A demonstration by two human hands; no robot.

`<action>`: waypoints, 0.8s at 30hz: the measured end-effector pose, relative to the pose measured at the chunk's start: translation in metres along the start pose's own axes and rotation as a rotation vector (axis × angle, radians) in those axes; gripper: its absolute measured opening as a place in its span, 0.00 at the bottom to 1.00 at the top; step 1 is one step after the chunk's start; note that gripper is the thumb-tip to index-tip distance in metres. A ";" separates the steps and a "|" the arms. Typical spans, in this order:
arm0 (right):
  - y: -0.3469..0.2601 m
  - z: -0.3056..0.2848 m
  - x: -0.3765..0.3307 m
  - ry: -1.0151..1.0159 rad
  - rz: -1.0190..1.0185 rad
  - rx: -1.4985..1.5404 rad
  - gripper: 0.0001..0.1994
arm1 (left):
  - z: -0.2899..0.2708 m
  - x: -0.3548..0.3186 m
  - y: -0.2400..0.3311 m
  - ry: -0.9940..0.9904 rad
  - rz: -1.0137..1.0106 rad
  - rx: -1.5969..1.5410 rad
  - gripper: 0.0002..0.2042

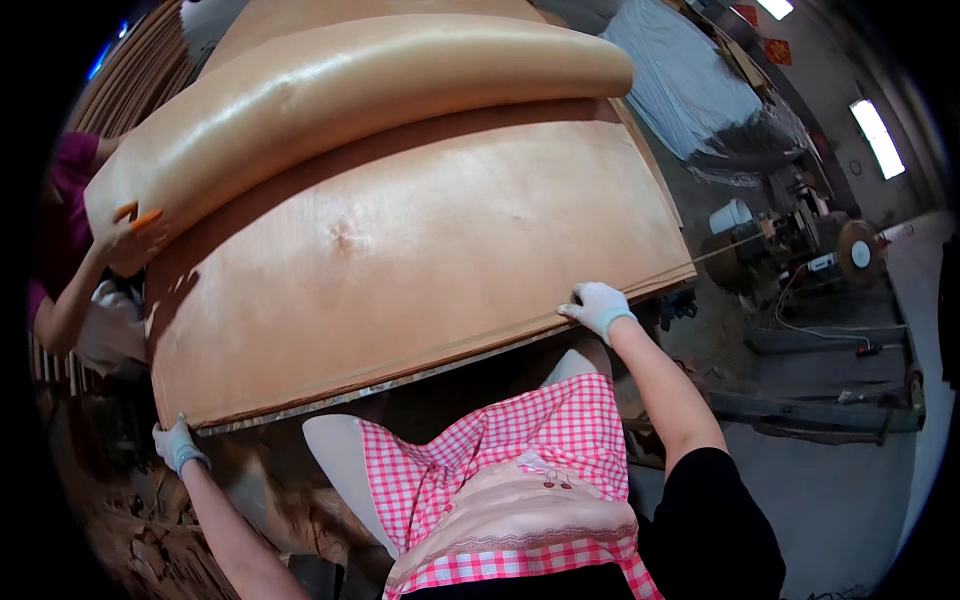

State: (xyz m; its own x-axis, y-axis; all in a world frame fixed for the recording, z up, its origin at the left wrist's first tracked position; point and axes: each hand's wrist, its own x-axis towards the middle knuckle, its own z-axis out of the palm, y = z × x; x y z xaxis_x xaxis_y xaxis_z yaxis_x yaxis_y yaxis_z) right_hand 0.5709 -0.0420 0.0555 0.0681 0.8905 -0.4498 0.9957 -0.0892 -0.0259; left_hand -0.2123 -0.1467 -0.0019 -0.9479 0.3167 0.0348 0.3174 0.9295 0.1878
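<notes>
A broad stack of thin wood veneer sheets point(430, 250) spreads out before me, with a knot on the top sheet. My right hand point(600, 307), in a white glove, is closed on the near edge right of the middle, thumb on top. At the near left corner, my gloved left hand point(177, 443) grips the sheet edge; its lower fingers are partly hidden. Across the far side lies a large rolled-over veneer sheet point(380, 85), its curve bulging toward me. A co-worker's hand point(135, 240) with orange finger covers touches the roll's left end.
A co-worker in a purple sleeve point(75, 165) stands at the left. Machinery with a round wheel point(858, 252), a white bucket point(730, 216) and a plastic-covered pile point(690, 85) are on the right. Scraps of veneer point(150, 540) lie on the floor at lower left.
</notes>
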 end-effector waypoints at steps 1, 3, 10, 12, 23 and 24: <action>-0.001 -0.001 -0.001 -0.016 0.015 0.003 0.22 | -0.004 -0.009 0.007 -0.033 -0.012 0.088 0.37; 0.011 0.001 -0.006 -0.032 0.037 0.014 0.23 | -0.020 -0.048 0.048 0.155 -0.008 0.210 0.35; 0.014 0.005 0.002 -0.034 -0.047 0.035 0.23 | 0.009 -0.324 0.188 -0.360 0.825 -0.281 0.29; 0.009 0.000 0.002 -0.026 -0.066 0.069 0.22 | 0.015 -0.425 0.217 -0.272 1.305 -0.195 0.34; 0.150 -0.012 0.026 -0.125 -0.180 0.332 0.19 | 0.023 -0.527 0.262 -0.377 1.502 0.077 0.35; 0.194 -0.009 0.029 -0.111 -0.174 0.350 0.19 | 0.022 -0.530 0.264 -0.375 1.519 0.083 0.35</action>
State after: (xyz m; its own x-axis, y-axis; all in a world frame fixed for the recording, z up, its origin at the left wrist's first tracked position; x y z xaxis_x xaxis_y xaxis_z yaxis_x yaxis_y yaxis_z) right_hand 0.7662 -0.0289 0.0455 -0.1254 0.8539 -0.5051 0.9089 -0.1053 -0.4036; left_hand 0.3742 -0.0650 0.0077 0.3053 0.9465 -0.1049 0.9454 -0.2881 0.1524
